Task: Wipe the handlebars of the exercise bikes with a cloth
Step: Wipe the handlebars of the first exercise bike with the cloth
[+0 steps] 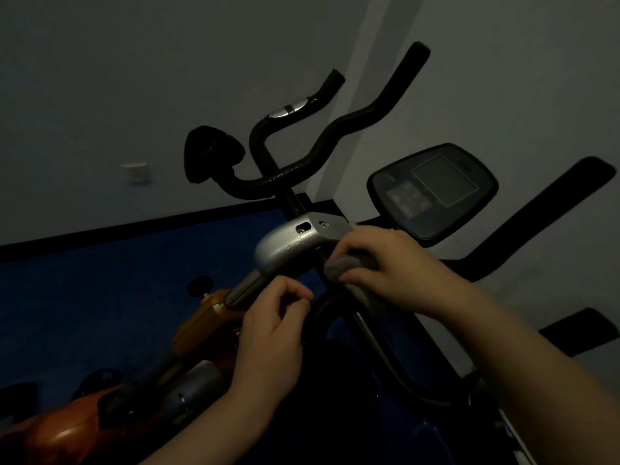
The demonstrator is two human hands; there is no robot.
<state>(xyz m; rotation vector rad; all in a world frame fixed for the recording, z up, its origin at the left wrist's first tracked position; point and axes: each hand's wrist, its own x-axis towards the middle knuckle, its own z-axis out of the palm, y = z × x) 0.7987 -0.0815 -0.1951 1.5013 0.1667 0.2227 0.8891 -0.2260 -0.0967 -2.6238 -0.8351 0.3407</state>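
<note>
Dimly lit, the right hand has its grip curled round a grey cloth, fingers folded over the top and thumb under it, pressing the cloth onto a dark bar that runs down and toward the camera from the grip. Just left of that grip sits a silver bracket on the bike's stem, close beside the cloth; whether they touch cannot be told. The left hand lies below and left of the bracket, its fingers loosely curled, thumb near the fingertips, holding nothing that can be made out. Its fingertips are just beside a metal tube that slopes down from the bracket. Above both hands rise the black handlebars, well apart from the cloth. A console with a grey screen stands just above the right hand. An orange frame lies left of the left hand, over a blue floor.
</note>
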